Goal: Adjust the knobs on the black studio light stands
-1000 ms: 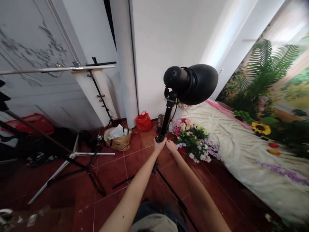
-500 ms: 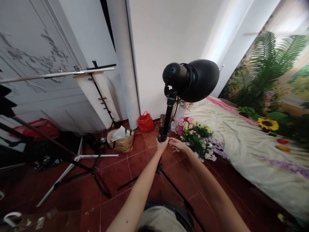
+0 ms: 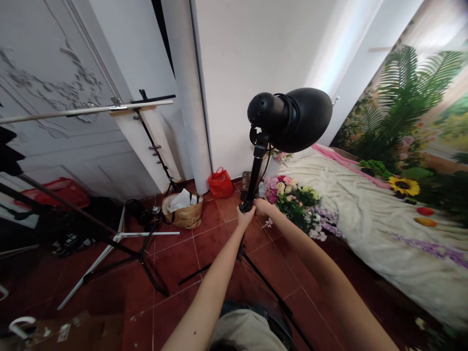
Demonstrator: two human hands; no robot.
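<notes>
A black light stand (image 3: 253, 178) rises in front of me with a dark lamp head (image 3: 292, 119) on top and a cord looped round it. My left hand (image 3: 246, 214) is closed round the stand's pole, just below a dark collar. Against the right side of the same pole, slightly higher, my right hand (image 3: 262, 206) is closed, its fingertips partly hidden. The stand's legs (image 3: 266, 282) spread over the floor beneath my arms.
Artificial flowers (image 3: 288, 192) lie on the right, beside a platform covered in cream cloth (image 3: 365, 209). A red bag (image 3: 221, 183) and a woven basket (image 3: 187, 214) sit on the tiles. Another stand's black leg (image 3: 153, 278) and a white leg (image 3: 87, 270) stretch across the left.
My right hand has moved up and left from beside the pole, and its fingers have closed against it. My left hand keeps its hold. The lamp head has barely shifted.
</notes>
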